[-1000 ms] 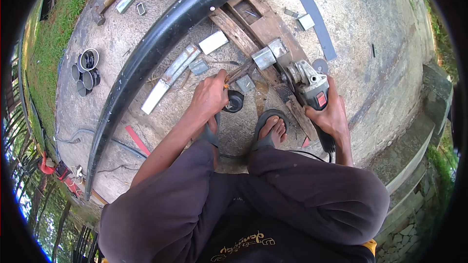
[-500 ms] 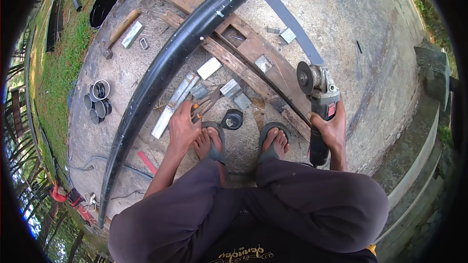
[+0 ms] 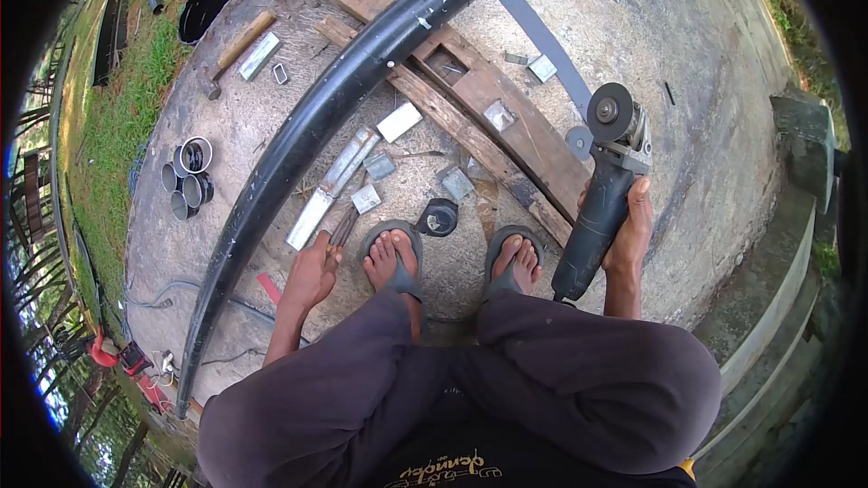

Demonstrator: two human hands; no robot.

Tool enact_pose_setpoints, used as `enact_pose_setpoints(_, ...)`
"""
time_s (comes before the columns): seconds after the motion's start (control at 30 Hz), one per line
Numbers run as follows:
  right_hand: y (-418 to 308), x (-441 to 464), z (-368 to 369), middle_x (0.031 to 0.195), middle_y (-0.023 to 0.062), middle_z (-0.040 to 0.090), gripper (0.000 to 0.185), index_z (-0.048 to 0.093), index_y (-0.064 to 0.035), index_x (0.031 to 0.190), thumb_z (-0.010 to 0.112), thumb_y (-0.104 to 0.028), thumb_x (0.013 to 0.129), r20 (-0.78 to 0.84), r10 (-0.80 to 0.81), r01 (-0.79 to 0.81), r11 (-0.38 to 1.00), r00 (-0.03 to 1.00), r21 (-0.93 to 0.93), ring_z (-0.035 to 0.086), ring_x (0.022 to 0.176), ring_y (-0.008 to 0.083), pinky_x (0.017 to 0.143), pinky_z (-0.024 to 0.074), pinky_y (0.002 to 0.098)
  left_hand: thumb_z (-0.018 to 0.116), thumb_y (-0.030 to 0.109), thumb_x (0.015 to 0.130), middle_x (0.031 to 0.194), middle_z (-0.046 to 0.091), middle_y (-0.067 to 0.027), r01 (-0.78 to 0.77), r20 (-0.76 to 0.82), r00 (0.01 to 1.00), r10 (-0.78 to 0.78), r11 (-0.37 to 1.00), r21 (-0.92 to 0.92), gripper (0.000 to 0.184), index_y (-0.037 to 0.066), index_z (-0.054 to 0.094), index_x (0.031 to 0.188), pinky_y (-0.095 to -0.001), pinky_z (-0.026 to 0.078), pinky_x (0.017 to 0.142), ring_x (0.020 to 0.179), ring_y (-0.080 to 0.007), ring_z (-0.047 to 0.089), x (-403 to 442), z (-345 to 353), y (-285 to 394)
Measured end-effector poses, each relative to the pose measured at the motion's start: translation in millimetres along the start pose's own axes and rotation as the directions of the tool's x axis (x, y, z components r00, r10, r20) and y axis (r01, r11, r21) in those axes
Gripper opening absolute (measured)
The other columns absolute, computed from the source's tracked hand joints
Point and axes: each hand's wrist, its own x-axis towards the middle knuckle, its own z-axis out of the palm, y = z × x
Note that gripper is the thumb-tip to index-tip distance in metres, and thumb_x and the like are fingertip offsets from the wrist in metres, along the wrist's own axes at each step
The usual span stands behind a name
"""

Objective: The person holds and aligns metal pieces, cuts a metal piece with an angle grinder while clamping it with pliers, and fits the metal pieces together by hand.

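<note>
My left hand (image 3: 309, 276) is closed around the handles of a pair of pliers (image 3: 340, 229), low over the concrete beside my left foot. A small cut piece of square metal tube (image 3: 365, 199) lies at the tips of the pliers; I cannot tell whether the jaws grip it. My right hand (image 3: 627, 239) is wrapped around the body of a black angle grinder (image 3: 597, 217), held up on the right. Its dark disc (image 3: 609, 111) faces toward me. Between the hands, near my feet, sits a black tape measure (image 3: 438, 217).
A long black tapering pipe (image 3: 334, 99) crosses the left side, resting over wooden planks (image 3: 506, 131). Several metal tube offcuts (image 3: 400, 122) lie around. A hammer (image 3: 240, 50), short black pipe rings (image 3: 188, 181) and a grey strip (image 3: 542, 32) are farther out.
My left hand and the pliers have moved back toward me, and a metal tube piece has shifted left and nearer. The grinder has been raised and turned so its disc faces me.
</note>
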Motion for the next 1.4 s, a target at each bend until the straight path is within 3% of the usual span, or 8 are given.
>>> enact_pose_setpoints(0.37,7,-5,-10,0.098,0.016,0.068,0.052,0.05,-0.0034,0.124,0.063,-0.048,0.102,0.03,-0.101,0.099,0.994,0.994,0.053,0.072,0.077,0.0236,0.06,0.0605,0.0329,0.064,0.016,0.097,0.087,0.058,-0.0105,0.132,0.172,0.982,-0.081,0.943,-0.307,0.025,0.001,0.057,0.115,-0.0372,0.045,0.081,0.085,-0.0214,0.054,-47,-23,-66)
enact_pose_setpoints(0.53,7,-5,-16,0.099,0.0183,0.068,0.056,0.047,-0.0027,0.126,0.074,-0.041,0.095,0.042,-0.09,0.089,0.996,0.995,0.025,0.072,0.077,0.0248,0.06,0.0602,0.033,0.065,0.02,0.1,0.09,0.063,-0.0043,0.26,0.287,0.944,-0.16,0.897,-0.356,0.017,0.005,0.059,0.104,-0.0338,0.047,0.081,0.087,-0.0147,0.058,-72,-64,-33)
enact_pose_setpoints(0.63,6,-7,-16,0.099,0.018,0.068,0.055,0.047,-0.0023,0.125,0.076,-0.037,0.095,0.039,-0.099,0.098,0.994,0.994,0.046,0.072,0.078,0.0251,0.06,0.0605,0.033,0.066,0.02,0.099,0.088,0.062,-0.0041,0.257,0.3,0.946,-0.123,0.848,-0.464,0.016,0.006,0.059,0.102,-0.0345,0.046,0.079,0.085,-0.0145,0.057,-81,-66,-40)
enact_pose_setpoints(0.83,1,-8,-12,0.1,0.018,0.068,0.055,0.047,-0.0023,0.125,0.082,-0.026,0.089,0.018,-0.102,0.102,0.995,0.995,0.023,0.072,0.078,0.0247,0.06,0.0613,0.0333,0.07,0.02,0.096,0.083,0.061,-0.0102,0.231,0.294,0.937,-0.187,0.965,-0.122,0.019,0.005,0.06,0.103,-0.0416,0.046,0.076,0.087,-0.0234,0.062,-66,-74,17)
enact_pose_setpoints(1.03,-9,-10,-4,0.098,0.0174,0.068,0.053,0.048,-0.0014,0.123,0.083,-0.017,0.086,0.002,-0.098,0.098,0.995,0.995,0.013,0.072,0.077,0.0236,0.06,0.0613,0.0331,0.074,0.014,0.086,0.098,0.063,-0.0184,-0.24,-0.179,0.946,0.269,0.956,0.166,0.027,0.003,0.061,0.107,-0.0491,0.049,0.081,0.093,-0.0409,0.063,-22,0,27)
enact_pose_setpoints(1.23,-13,-15,-5,0.097,0.0174,0.069,0.052,0.049,-0.0009,0.122,0.082,-0.016,0.085,-0.004,-0.11,0.11,0.994,0.994,0.023,0.072,0.077,0.023,0.059,0.0613,0.0325,0.073,0.017,0.087,0.098,0.064,-0.0185,-0.231,-0.126,0.938,0.322,0.854,0.466,0.029,0.002,0.063,0.109,-0.0506,0.052,0.083,0.095,-0.0421,0.066,0,20,40)
enact_pose_setpoints(1.33,-12,-13,-4,0.097,0.0174,0.069,0.052,0.049,-0.0004,0.123,0.081,-0.016,0.085,0.007,-0.121,0.121,0.992,0.993,0.029,0.072,0.076,0.0232,0.059,0.0617,0.0329,0.076,0.022,0.085,0.098,0.067,-0.0193,-0.293,-0.193,0.916,0.35,0.916,0.274,0.033,0.002,0.065,0.11,-0.0478,0.054,0.084,0.092,-0.0419,0.067,5,8,76)
enact_pose_setpoints(1.4,-12,-11,-1,0.101,0.02,0.068,0.054,0.046,0.0,0.13,0.077,-0.014,0.088,0.052,-0.1,0.098,0.994,0.994,0.038,0.071,0.08,0.0258,0.067,0.0618,0.0351,0.08,0.033,0.086,0.103,0.071,-0.0182,-0.345,-0.073,0.938,0.338,0.931,-0.121,0.042,0.002,0.067,0.111,-0.0432,0.056,0.088,0.096,-0.036,0.071,4,-1,116)
